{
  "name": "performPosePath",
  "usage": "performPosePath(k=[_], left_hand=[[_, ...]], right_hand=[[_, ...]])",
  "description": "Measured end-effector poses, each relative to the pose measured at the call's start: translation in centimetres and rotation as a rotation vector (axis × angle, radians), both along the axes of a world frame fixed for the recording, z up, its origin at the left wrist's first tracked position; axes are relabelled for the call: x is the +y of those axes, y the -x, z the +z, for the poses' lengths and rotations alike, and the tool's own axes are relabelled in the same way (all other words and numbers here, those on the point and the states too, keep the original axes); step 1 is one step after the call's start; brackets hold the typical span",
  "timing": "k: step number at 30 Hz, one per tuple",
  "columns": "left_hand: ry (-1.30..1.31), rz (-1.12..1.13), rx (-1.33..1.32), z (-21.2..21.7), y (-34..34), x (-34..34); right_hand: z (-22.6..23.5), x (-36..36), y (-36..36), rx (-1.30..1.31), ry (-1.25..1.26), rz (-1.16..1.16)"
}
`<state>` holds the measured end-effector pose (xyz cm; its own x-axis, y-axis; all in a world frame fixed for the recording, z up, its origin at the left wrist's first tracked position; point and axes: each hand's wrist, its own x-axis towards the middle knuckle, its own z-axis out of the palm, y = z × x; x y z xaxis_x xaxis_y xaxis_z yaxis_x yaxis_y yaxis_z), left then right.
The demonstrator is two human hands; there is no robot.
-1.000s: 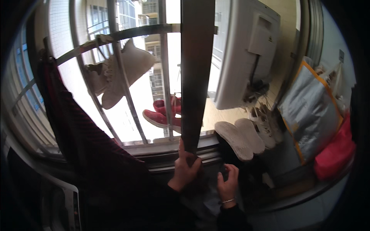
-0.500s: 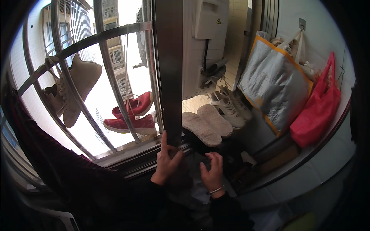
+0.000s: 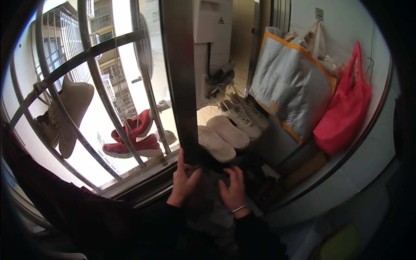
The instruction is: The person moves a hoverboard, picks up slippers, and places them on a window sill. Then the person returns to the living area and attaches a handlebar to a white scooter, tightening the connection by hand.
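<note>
My left hand (image 3: 183,184) is raised beside the dark window frame post (image 3: 181,82), index finger stretched up and thumb apart, with nothing in it. To its right, my right hand (image 3: 234,193) is open, fingers loosely bent and thumb apart, also holding nothing. Just beyond its fingertips lies a pair of off-white textured soles (image 3: 223,136); whether they are upturned shoes or loose insoles I cannot tell. Behind them stand white lace-up sneakers (image 3: 242,119). At the metal bars on the left are red shoes (image 3: 135,136) and off-white sneakers (image 3: 71,115) tied on by their laces.
A silver bag with orange trim (image 3: 290,82) leans at the right wall, beside a pink-red cloth bag (image 3: 344,110). A white box (image 3: 212,21) with a cable is mounted behind the post. Dark cloth (image 3: 56,173) hangs at the left, and the lower area is in deep shadow.
The view has turned slightly, so the bags, soles and hanging shoes appear farther left. My right hand's fingers now look nearer the soles. My left hand keeps about the same pose.
</note>
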<state>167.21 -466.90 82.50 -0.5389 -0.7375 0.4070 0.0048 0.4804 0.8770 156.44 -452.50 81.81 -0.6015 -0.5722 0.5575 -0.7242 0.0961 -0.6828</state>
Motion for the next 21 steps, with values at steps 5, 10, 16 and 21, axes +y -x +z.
performPosePath(k=[5,10,16,21], left_hand=[[0.020,0.015,0.022,0.0,-0.3,0.2],[0.198,-0.061,-0.031,0.7,-1.1,1.5],[0.466,-0.166,-0.218,3.5,2.2,2.8],[0.658,-0.096,-0.611,5.4,5.1,2.6]], right_hand=[[-0.6,-0.3,0.4,-0.012,0.011,-0.023],[-0.4,-0.9,0.9,-0.060,0.136,-0.060],[1.9,-2.3,6.0,0.271,0.132,-0.220],[2.0,-4.0,9.9,0.597,-0.103,-0.231]])
